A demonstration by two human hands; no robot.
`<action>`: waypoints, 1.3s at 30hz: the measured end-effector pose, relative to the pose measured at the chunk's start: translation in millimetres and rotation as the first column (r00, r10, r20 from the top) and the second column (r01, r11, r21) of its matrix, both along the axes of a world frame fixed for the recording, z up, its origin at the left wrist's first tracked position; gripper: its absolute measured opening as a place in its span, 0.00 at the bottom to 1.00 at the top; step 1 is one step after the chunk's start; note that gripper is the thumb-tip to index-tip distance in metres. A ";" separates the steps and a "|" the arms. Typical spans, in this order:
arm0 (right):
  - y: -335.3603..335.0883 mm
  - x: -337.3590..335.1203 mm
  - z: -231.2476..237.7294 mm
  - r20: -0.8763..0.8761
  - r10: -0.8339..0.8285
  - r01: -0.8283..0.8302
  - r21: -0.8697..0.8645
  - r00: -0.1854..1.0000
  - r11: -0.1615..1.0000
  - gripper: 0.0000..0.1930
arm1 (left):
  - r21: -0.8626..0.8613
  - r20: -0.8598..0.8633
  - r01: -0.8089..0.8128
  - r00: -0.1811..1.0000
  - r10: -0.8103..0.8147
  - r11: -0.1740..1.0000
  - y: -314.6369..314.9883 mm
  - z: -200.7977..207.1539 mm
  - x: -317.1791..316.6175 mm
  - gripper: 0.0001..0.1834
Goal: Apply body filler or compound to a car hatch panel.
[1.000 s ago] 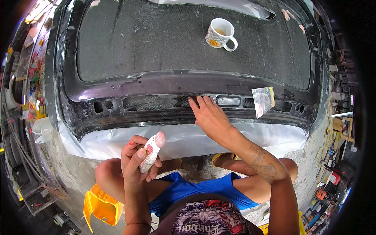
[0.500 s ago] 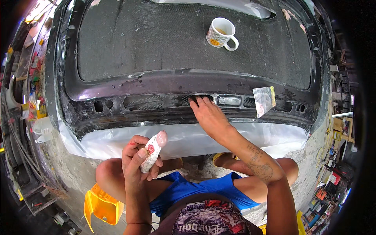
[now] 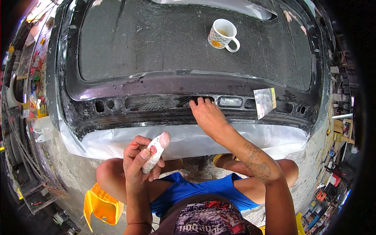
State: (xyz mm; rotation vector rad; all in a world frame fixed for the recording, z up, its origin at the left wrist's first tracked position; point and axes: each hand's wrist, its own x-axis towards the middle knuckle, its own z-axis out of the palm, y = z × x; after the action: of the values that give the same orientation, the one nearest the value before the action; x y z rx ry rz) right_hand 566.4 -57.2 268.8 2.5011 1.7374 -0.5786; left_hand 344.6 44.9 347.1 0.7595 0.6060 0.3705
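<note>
My left hand is closed round a white tapered piece with red print and a glossy pink rounded end, which points up and to the right. Reddish smears mark the fingers of that hand. My right hand reaches forward to a dark car panel. Its fingers are bent a little and apart, with the tips down in one of the slots along the panel's near edge, so the tips are hidden. Nothing shows in that hand.
A white mug with some drink stands on the panel's black lining. A small clear packet lies on the near edge, right of my hand. Plastic sheeting hangs below that edge. A yellow plastic piece lies on the floor at left.
My left hand has shifted very slightly to the right with the white piece. My right hand's fingers remain at the slot, almost unmoved.
</note>
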 end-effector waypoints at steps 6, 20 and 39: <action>-0.8 -0.8 0.6 0.035 -0.002 0.003 -0.017 0.999 1.000 0.13 | 0.005 -0.055 0.001 0.998 -0.001 1.000 -2.6 4.0 4.5 0.11; 3.9 -0.2 -8.9 0.051 -0.026 0.027 -0.020 0.998 0.999 0.14 | 0.072 -0.033 -0.011 0.999 0.014 0.997 -5.1 1.1 8.0 0.15; -15.0 21.8 -13.3 -0.103 0.156 -0.147 0.089 0.982 0.985 0.15 | 0.039 -0.027 -0.025 0.999 0.026 0.999 0.2 1.7 -2.2 0.12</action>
State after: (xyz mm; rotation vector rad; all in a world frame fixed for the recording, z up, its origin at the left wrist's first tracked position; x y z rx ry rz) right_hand 588.2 -72.2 255.5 2.4010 2.0082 -0.6572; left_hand 342.4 45.1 348.8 0.7960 0.6364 0.3967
